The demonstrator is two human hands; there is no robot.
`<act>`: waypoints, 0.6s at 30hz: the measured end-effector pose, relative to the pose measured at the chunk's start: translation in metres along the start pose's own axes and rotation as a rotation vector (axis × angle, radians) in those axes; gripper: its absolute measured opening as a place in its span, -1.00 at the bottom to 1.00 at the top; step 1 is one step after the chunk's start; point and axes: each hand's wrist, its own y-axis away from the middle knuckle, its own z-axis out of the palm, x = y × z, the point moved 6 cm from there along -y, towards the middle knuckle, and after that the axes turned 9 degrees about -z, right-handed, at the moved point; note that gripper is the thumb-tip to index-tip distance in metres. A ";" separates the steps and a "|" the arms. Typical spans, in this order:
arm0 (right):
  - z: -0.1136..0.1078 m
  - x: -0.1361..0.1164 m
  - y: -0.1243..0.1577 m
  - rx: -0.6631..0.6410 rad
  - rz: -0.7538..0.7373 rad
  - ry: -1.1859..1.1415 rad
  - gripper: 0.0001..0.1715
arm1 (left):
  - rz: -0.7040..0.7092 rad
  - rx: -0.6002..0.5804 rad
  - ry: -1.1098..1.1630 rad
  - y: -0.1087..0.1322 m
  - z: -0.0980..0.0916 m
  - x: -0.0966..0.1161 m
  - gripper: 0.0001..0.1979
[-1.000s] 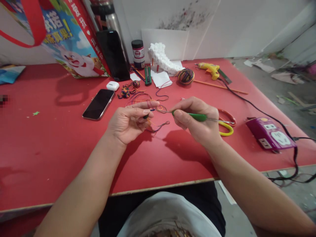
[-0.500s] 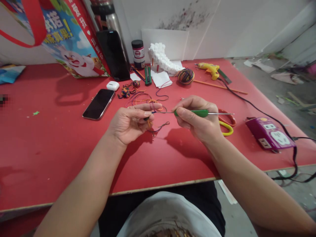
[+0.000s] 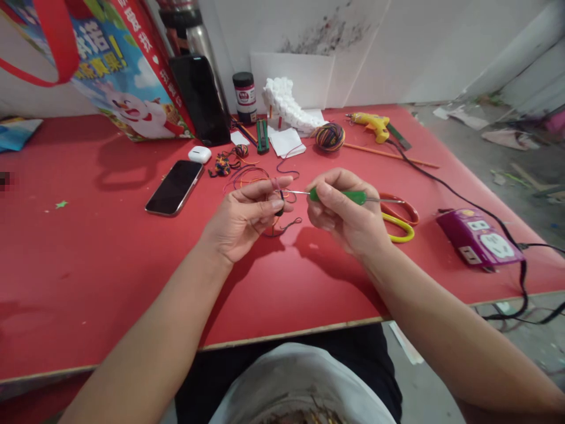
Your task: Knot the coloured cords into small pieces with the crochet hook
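— Red tabletop (image 3: 132, 294) against a white wall (image 3: 410, 53); report what lies across it, left to right.

— Phone (image 3: 175, 188), flat. Next, loose yarn (image 3: 249, 176) beyond my left hand (image 3: 247, 215); a careless tug could knot it. That hand pinches a small dark yarn piece (image 3: 281, 203), held above the table, with a pink strand (image 3: 276, 184) over the forefinger.

— Weakness there?

— Should the pinch slacken, loops could slip, in my judgement.

— Further right?

— A green-handled tool (image 3: 355, 197), gripped in my right hand (image 3: 346, 206). Its thin metal tip reaches the yarn piece; whether it has caught a strand, I cannot tell. A poor angle could split the yarn or prick a finger. Scissors (image 3: 409, 229) lie just beyond my right wrist; a backward sweep might knock them.
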 end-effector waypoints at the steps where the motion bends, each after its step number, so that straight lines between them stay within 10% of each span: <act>1: 0.000 0.001 0.000 0.015 -0.018 0.011 -0.62 | 0.048 0.016 -0.017 0.000 0.001 0.000 -0.66; 18: -0.003 0.000 0.005 0.034 -0.209 0.371 -0.67 | 0.246 0.073 -0.172 0.005 0.009 -0.001 -0.66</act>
